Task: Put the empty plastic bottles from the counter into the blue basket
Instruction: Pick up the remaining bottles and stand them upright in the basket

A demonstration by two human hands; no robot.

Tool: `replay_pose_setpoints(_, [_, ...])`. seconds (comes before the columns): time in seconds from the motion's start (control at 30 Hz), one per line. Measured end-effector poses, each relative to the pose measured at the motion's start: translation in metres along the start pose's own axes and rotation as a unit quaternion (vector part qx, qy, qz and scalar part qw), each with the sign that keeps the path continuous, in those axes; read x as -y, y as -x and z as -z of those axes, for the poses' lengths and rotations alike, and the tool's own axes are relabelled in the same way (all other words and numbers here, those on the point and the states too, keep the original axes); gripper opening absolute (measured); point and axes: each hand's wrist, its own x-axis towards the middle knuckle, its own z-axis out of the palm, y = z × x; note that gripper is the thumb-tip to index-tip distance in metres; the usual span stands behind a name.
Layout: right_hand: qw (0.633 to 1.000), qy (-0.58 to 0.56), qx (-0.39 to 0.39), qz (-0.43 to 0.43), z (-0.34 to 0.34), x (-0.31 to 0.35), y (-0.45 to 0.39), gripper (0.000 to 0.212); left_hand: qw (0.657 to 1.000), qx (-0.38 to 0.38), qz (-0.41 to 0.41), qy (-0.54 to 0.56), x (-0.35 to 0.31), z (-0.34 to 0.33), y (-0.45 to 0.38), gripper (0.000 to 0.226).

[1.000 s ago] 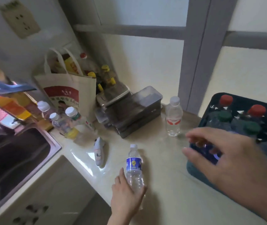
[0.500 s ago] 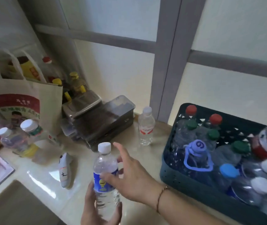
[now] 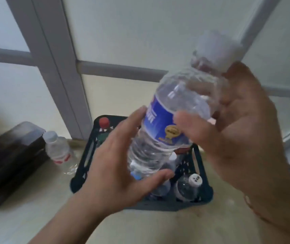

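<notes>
1. My left hand (image 3: 116,171) wraps the lower half of the blue-label bottle (image 3: 174,117), thumb under its base and fingers along its left side.
2. My right hand (image 3: 237,131) clasps the same bottle higher up, fingers curled over the label and shoulder; its white cap (image 3: 216,48) points up and right.
3. The bottle hangs tilted in the air, directly above the blue basket (image 3: 202,173).
4. Below it, the basket sits on the counter (image 3: 35,213) holding capped bottles, a red cap (image 3: 104,122) at its far left corner.
5. Left of the basket stands a red-label bottle (image 3: 59,152), just beside a dark box (image 3: 8,161).
</notes>
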Motion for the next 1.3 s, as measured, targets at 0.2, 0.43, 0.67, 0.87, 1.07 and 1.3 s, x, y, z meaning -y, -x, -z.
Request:
replay_pose_setpoints(0.2, [0.994,0.078,-0.073,-0.028,0.084,-0.039,0.002,0.048,0.983,0.178,0.030,0.031,0.012,-0.071,-0.049,0.086])
replay_pose_setpoints(0.43, [0.986,0.100,-0.048,-0.128,0.115,-0.102,0.030,0.056,0.967,0.249,0.052,-0.019,0.041,-0.107,-0.052,0.068])
replay_pose_setpoints(0.67, [0.978,0.085,0.006,-0.191,0.113,-0.148,0.049,0.059,0.950,0.285,0.079,-0.099,0.061,-0.112,-0.052,0.054])
replay_pose_setpoints(0.87, [0.960,0.154,0.105,-0.212,0.101,-0.172,0.056,0.065,0.921,0.339,0.093,-0.166,0.081,-0.105,-0.049,0.047])
replay_pose_setpoints(1.07, [0.940,0.205,0.153,-0.227,0.096,-0.190,0.064,0.064,0.902,0.365,0.117,-0.199,0.087,-0.108,-0.051,0.037])
replay_pose_setpoints(1.3, [0.853,0.395,0.237,-0.247,0.091,-0.205,0.062,0.077,0.901,0.366,0.105,-0.209,0.086,-0.105,-0.050,0.024])
